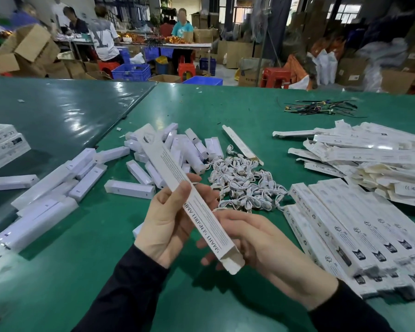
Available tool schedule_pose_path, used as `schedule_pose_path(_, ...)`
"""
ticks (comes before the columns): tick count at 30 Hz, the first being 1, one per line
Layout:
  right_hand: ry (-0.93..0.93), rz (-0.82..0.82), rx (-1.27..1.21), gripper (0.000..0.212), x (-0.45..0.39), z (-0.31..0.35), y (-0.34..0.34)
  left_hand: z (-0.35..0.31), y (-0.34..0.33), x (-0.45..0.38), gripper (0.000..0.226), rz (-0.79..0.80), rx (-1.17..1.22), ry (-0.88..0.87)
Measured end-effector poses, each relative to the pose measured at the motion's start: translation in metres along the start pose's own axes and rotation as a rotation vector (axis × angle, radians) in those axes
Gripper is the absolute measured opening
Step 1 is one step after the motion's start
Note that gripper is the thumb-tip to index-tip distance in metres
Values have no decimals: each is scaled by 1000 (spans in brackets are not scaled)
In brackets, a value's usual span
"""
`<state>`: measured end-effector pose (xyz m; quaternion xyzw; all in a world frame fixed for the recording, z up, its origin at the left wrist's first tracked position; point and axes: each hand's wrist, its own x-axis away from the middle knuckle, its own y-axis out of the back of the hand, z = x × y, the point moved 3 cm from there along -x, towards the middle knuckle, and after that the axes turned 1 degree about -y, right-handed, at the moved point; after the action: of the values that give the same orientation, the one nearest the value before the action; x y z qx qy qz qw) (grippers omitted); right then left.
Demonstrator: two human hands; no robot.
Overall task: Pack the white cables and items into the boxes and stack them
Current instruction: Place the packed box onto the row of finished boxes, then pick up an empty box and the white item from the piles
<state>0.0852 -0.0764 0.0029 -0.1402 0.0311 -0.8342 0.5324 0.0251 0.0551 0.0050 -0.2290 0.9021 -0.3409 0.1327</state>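
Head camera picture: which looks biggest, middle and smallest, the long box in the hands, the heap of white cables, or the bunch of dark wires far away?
1. Long box, though nearness flatters it.
2. Heap of white cables.
3. Dark wires.

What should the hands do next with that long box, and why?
Probably fold the open flap shut. The left hand grips the long box, the right hand is at its near end, and the packed boxes beside them lie closed.

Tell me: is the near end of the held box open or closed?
Open. The box has its near flap hanging out, unfolded, and the end gapes. Contents cannot be seen.
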Motion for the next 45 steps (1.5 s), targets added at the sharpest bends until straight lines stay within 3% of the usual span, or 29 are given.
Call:
schedule_pose_path(3, 65, -68, 138, 32, 0, -2, 1, 3, 2, -1, 57, -69, -129, 15)
schedule_pose_path(6, 252, -337, 298, 18, -1, 1, 17, 7, 2, 0, 40, -60, -328, 71)
schedule_pose_path(8, 350, -437, 170, 11, 1, 6, 28, 10, -3, 3, 24, 10, -523, 85)
schedule_pose_path(11, 411, -464, 38, 37, 3, 11, 37, 23, -13, 11, 15, 122, -641, 139)
schedule_pose_path(13, 372, -470, 62, 52, 3, 9, 37, 31, -17, 15, 18, 178, -697, 161)
schedule_pose_path(16, 348, -480, 66, 39, 0, 8, 39, 34, -20, 16, 37, 185, -834, 123)
schedule_pose_path(22, 349, -350, -74, 35, 3, 15, 41, 27, -17, 12, 52, 107, -501, 238)
schedule_pose_path(27, 335, -330, -127, 57, 3, 12, 37, 26, -17, 10, 52, 144, -494, 188)
schedule_pose_path(37, 414, -537, 8, 28, 5, 11, 46, 27, -19, 11, 51, 269, -460, 206)
schedule_pose_path(41, 399, -525, 12, 28, 4, 11, 46, 30, -17, 12, 46, 279, -440, 243)
schedule_pose_path(45, 418, -465, -25, 32, 5, 12, 43, 30, -14, 11, 56, 279, -508, 201)
